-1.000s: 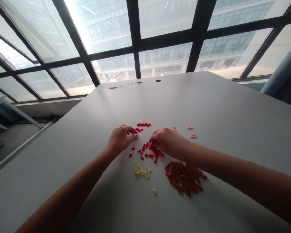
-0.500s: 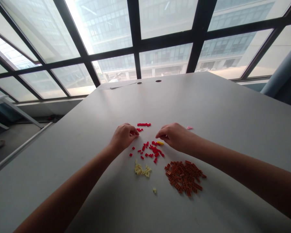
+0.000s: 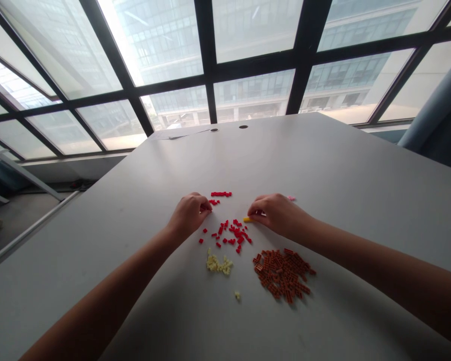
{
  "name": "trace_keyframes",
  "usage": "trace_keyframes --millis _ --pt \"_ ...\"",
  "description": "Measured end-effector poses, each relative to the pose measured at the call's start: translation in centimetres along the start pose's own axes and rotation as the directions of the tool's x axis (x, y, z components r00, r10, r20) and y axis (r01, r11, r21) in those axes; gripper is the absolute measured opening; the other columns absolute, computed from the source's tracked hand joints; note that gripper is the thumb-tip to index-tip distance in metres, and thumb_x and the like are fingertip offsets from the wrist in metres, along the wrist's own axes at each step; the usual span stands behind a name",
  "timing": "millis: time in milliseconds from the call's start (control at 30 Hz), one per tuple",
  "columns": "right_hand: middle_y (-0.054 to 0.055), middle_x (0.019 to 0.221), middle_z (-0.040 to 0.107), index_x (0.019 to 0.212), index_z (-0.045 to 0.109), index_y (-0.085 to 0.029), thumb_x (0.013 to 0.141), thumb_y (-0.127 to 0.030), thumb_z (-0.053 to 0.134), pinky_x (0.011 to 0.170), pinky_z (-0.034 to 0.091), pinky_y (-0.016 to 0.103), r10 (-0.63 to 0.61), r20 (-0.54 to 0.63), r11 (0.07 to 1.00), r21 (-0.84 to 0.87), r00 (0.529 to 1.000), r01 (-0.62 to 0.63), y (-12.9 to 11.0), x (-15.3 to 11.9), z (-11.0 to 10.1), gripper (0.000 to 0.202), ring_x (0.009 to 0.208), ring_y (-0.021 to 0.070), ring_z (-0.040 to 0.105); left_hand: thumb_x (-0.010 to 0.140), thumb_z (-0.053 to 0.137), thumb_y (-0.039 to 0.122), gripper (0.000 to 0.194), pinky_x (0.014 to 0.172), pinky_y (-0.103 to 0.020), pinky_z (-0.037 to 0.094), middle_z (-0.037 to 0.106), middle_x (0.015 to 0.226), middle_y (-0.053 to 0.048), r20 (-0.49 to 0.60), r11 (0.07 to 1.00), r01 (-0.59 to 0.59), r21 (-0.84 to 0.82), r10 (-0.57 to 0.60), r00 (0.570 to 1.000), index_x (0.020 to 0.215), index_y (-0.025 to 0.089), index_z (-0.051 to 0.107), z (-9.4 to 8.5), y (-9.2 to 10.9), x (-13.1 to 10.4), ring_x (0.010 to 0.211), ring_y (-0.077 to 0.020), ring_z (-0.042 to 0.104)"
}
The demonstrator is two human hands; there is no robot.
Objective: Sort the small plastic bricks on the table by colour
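Observation:
My left hand is closed in a pinch beside a few small red pieces; a bit of red shows at its fingertips. The fingers of my right hand are closed on a yellow piece at the table surface. Between and below the hands lies a loose scatter of red bricks. A row of red bricks lies beyond them. Nearer me are a pale yellow pile and a larger brown pile.
The white table fills the middle. One pale yellow piece lies apart near me. Pink pieces lie behind my right hand. Papers and two round holes are at the far edge, before the windows.
My right hand has moved slightly down to the yellow piece, which has turned and shifted a little away from the red bricks. My left hand stays nearly in place.

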State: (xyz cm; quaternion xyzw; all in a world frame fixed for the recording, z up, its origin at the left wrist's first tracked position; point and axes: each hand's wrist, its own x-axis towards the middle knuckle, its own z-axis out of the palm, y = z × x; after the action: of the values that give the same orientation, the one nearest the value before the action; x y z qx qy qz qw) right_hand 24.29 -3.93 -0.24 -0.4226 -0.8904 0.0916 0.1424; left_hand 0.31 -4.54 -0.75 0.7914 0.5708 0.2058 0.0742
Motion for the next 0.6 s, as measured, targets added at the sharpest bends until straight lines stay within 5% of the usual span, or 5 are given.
trace_keyframes --millis 433,600 --pt "0.007 0.088 0.073 0.082 0.075 -0.015 0.080 -0.014 0.062 0.076 0.048 0.026 0.142 -0.026 0.983 -0.114 0.990 -0.144 2.0 3.2 -0.2 0.013 0.079 0.0168 0.065 0.074 0.056 0.007 0.017 0.072 -0.028 0.054 0.067 0.080 -0.005 -0.016 0.999 -0.022 0.032 0.023 1.000 0.072 0.018 0.069 0.1 0.2 -0.1 0.068 -0.0159 0.064" --pt "0.003 0.083 0.073 0.081 0.076 -0.019 0.078 -0.014 0.064 0.068 0.047 0.022 0.032 -0.081 0.999 0.029 0.996 -0.030 2.1 1.6 -0.9 0.013 0.065 0.0115 0.063 0.074 0.054 0.006 0.019 0.072 -0.027 0.054 0.068 0.080 -0.005 -0.019 0.999 -0.037 0.025 0.037 0.999 0.073 0.017 0.069 0.2 -0.1 -0.1 0.068 -0.0151 0.064"
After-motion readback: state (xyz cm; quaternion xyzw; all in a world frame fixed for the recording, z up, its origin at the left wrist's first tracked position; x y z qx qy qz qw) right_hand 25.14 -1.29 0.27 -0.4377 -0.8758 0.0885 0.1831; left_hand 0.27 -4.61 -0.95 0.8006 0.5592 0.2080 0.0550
